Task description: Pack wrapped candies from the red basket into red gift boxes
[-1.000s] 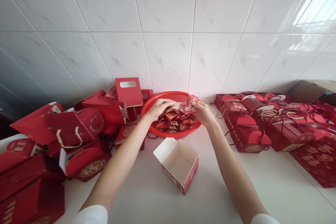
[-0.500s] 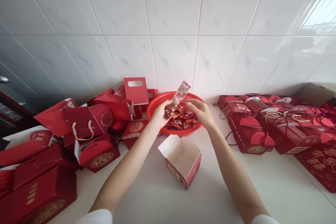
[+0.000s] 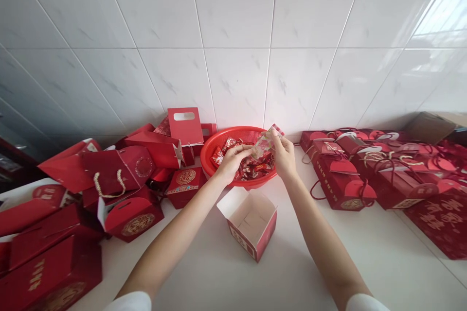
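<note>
Over a red plastic basket (image 3: 208,167), both my hands are on a slim, flower-printed clear packet (image 3: 263,146) with a pink checked end. My right hand (image 3: 285,156) pinches its upper end between thumb and fingers. At its lower end, the closed fingertips of my left hand (image 3: 233,161) grip it. Shiny red wrapped sweets (image 3: 260,171) lie in the basket below. Nearer to me stands a small red box (image 3: 268,233) with its top open, its pale inside facing up and nothing visible in it.
Red gift boxes, some with cord handles (image 3: 120,167), are heaped on the left. A red box with a handle slot (image 3: 185,129) leans by the wall. Rows of closed red boxes (image 3: 335,175) stand right, with a brown carton (image 3: 434,129) behind. Tiles (image 3: 237,87) back the white counter (image 3: 299,272).
My right hand has taken hold of the packet's upper end, and the packet has moved right and tilted lower. My left hand now grips its lower end. The view has shifted slightly.
</note>
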Demonstrator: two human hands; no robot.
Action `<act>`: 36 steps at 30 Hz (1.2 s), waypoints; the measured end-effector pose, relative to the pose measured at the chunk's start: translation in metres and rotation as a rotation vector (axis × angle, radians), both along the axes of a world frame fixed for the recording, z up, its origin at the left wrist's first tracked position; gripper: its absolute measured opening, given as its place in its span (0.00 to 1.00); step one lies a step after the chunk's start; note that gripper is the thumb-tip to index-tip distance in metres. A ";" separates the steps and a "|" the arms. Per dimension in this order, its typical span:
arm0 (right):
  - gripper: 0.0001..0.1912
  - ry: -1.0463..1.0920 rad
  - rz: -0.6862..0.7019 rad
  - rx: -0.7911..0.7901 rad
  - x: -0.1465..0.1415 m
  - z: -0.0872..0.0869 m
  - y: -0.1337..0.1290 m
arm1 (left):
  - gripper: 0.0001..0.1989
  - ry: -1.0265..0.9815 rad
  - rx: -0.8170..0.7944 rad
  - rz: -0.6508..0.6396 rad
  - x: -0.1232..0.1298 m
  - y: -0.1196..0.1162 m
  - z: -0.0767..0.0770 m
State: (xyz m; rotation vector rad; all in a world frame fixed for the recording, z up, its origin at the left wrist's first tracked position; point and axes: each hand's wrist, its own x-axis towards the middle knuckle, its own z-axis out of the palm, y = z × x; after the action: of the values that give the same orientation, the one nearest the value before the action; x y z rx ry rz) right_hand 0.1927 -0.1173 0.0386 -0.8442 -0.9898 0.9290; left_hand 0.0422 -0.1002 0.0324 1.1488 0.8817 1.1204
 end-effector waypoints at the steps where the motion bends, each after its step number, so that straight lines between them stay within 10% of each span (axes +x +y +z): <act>1: 0.25 -0.015 -0.038 0.010 0.001 0.001 -0.001 | 0.08 0.008 0.021 0.006 0.000 -0.001 0.000; 9: 0.20 0.108 0.106 -0.059 0.013 0.014 -0.006 | 0.10 0.019 0.100 -0.012 -0.001 -0.003 0.001; 19: 0.22 0.053 0.005 -0.089 0.016 0.009 -0.003 | 0.11 -0.265 -0.282 -0.139 -0.009 0.001 0.018; 36: 0.19 -0.175 0.139 0.004 0.016 0.028 -0.033 | 0.14 0.248 0.220 -0.431 -0.041 -0.034 0.038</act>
State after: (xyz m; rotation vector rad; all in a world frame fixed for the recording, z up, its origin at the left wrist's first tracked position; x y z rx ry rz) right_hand 0.2083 -0.1500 0.0669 -0.8730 -1.2134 0.9825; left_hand 0.0011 -0.1347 0.0708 1.5971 0.6605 0.7410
